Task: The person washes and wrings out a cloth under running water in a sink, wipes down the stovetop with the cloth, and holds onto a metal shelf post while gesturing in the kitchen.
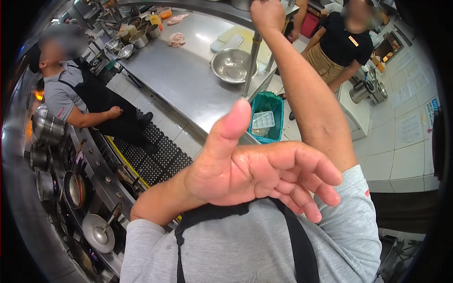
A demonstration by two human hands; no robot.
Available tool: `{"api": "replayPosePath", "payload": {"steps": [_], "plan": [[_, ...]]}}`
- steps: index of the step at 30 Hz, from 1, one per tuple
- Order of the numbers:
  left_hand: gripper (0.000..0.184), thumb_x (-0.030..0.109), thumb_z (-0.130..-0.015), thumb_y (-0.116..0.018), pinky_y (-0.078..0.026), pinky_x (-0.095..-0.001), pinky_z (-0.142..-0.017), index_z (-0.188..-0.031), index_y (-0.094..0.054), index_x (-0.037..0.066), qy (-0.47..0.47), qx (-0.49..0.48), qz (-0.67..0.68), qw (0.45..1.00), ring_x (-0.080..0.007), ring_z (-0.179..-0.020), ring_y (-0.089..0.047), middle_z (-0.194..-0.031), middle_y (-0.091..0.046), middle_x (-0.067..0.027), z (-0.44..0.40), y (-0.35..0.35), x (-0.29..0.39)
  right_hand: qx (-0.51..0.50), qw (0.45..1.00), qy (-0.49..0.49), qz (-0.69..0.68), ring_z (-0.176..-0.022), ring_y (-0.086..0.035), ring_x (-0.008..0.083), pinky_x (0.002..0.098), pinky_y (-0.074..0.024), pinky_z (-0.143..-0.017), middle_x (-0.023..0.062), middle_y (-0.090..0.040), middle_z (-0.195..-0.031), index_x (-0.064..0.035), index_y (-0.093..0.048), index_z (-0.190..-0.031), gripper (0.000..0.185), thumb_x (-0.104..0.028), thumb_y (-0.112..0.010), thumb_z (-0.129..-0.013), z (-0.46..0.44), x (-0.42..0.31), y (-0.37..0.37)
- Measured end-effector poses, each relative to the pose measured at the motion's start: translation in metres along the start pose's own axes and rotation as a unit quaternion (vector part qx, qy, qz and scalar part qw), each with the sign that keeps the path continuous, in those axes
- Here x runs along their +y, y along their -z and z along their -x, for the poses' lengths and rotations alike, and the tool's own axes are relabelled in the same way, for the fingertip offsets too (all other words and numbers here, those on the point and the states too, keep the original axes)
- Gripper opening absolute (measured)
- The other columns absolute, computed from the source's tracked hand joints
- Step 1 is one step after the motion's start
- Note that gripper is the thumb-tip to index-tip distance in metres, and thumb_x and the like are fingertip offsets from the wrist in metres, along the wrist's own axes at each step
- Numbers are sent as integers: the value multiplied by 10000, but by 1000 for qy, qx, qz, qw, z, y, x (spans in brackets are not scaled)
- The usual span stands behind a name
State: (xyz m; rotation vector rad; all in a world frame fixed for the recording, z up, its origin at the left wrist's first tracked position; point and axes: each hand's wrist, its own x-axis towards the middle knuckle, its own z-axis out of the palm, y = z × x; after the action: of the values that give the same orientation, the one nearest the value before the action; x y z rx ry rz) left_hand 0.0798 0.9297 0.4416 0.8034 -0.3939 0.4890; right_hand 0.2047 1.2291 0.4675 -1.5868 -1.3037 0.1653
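My left hand (255, 172) is open in front of my chest. Its palm faces me, the thumb points up and the fingers curl loosely; nothing lies in it. The palm looks wet. My right arm reaches up to the far right, where my right hand (269, 16) is closed at the edge of a raised metal shelf (207, 6). Its fingertips are partly hidden. Below the shelf, a steel bowl (231, 66) sits on the steel table (174, 70), close to a shelf post (252, 63).
Cutting boards (236, 37), raw meat (176, 40) and several metal pots (138, 39) are on the table. A lined bin (266, 118) stands beside it. To the left is a stove with pans (74, 188) and a lid with a ladle (99, 233). One person (94, 94) stands left, another (335, 52) right.
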Motion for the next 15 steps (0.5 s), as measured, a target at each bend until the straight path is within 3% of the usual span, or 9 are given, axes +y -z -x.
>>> {"api": "replayPosePath", "payload": {"steps": [2, 3, 4, 6, 7, 10, 11, 12, 15], "plan": [[1246, 911, -861, 47, -438, -436, -1090, -1526, -388, -49, 2, 68, 50, 996, -319, -1205, -636, -1397, -575, -242, 0, -5, -5, 38, 999, 24, -4, -1024, -688, 463, 536, -519, -921, 272, -721, -1095, -45, -670, -1180, 361, -249, -566, -901, -11, 18, -21], [1060, 803, -972, -22, -463, -435, -1064, -1511, -394, -30, 17, 86, 28, 996, -313, -1182, -640, -1391, -574, -223, -1, -9, 0, 61, 996, 59, -13, -997, -692, 462, 525, -528, -905, 266, -727, -1030, -32, -674, -1098, 341, -275, -599, -871, -13, 22, -26], [1060, 803, -972, -22, -463, -435, -1064, -1511, -394, -30, 18, 80, 25, 996, -313, -1182, -640, -1391, -574, -223, 0, -8, -3, 83, 992, 94, -21, -970, -696, 461, 515, -537, -889, 261, -734, -965, -19, -678, -1016, 335, -300, -633, -840, -19, 26, -29], [891, 672, -1054, -50, -467, -512, -1042, -1438, -429, -37, -67, 81, 118, 987, -419, -1167, -637, -1383, -540, -297, -1, -5, -9, 79, 993, 83, -28, -979, -696, 459, 506, -536, -900, 264, -734, -976, -18, -684, -1008, 347, -317, -638, -836, -18, 21, -26], [666, 558, -1109, -145, -483, -490, -992, -1363, -466, 33, -75, 103, 109, 986, -368, -1081, -648, -1290, -563, -199, 2, -6, -9, 79, 993, 81, -36, -983, -696, 458, 506, -535, -904, 269, -732, -982, -10, -679, -1009, 357, -321, -640, -837, -17, 21, -25], [541, 523, -1120, -202, -486, -470, -950, -1286, -478, 88, -157, 47, 211, 964, -307, -999, -637, -1176, -564, -114, 4, 5, -22, 91, 992, 92, -9, -988, -697, 457, 512, -542, -898, 282, -727, -993, 11, -665, -1011, 345, -288, -619, -845, -8, 13, -18], [465, 512, -1123, -222, -481, -454, -918, -1230, -471, 133, -141, 79, 205, 965, -259, -955, -607, -1103, -547, -62, 5, 0, -17, 50, 997, 50, 8, -990, -697, 461, 524, -534, -903, 276, -727, -1020, -8, -673, -1081, 343, -267, -597, -869, 0, 2, -4], [465, 512, -1123, -222, -481, -454, -918, -1230, -471, 133, -144, 78, 208, 964, -259, -955, -607, -1103, -547, -62, 6, 2, -19, 10, 1000, 10, 24, -992, -696, 465, 536, -525, -907, 270, -728, -1047, -27, -680, -1151, 354, -247, -575, -894, 4, -3, 2], [477, 530, -1118, -204, -475, -449, -911, -1204, -467, 141, -158, 61, 243, 955, -251, -964, -595, -1098, -544, -55, 9, 6, -21, 29, 999, 23, 11, -973, -704, 465, 535, -532, -899, 270, -731, -1017, -23, -691, -1138, 379, -282, -579, -885, 2, 2, -4]]}}
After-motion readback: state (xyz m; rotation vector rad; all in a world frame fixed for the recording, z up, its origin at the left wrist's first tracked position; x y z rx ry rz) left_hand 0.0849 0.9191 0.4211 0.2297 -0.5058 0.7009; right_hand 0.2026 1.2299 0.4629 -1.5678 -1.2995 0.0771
